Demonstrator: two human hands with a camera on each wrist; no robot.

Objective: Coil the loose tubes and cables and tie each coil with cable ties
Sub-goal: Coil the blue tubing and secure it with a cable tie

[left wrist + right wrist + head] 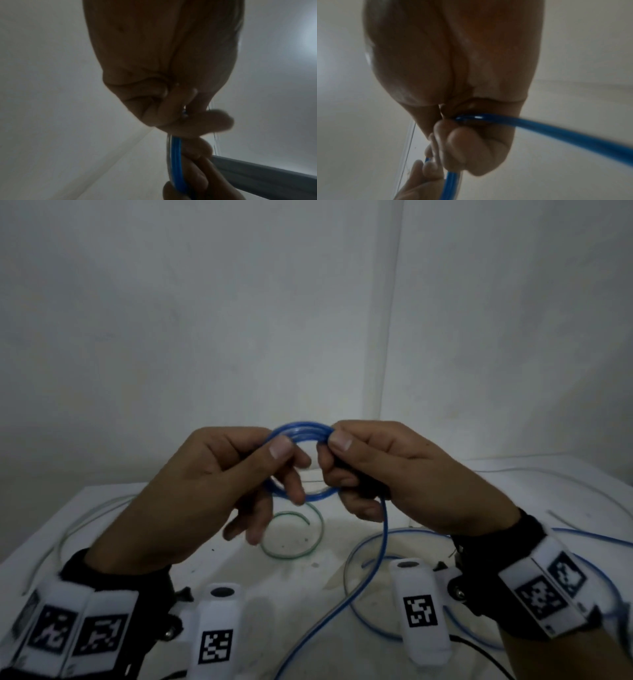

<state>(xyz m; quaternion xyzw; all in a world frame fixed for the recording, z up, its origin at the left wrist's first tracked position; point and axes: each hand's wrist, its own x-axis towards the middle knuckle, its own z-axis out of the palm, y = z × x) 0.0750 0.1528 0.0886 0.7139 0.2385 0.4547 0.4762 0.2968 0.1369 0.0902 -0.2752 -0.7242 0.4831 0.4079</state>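
A small coil of blue tube [301, 430] is held up above the table between both hands. My left hand [239, 470] pinches the coil's left side with thumb and fingers. My right hand [359, 460] grips the right side, fingers curled round the strands. The tube's loose tail [383, 539] hangs from the right hand and runs down over the table toward me. In the left wrist view the blue coil [176, 159] runs under my curled fingers. In the right wrist view the blue tube [556, 132] leaves my fist to the right.
A short green tube [298, 546] lies curled on the white table [164, 508] under the hands. Clear tubes [85, 518] loop at the left and far right. More blue tube [479, 642] loops at the right front. A white wall stands behind.
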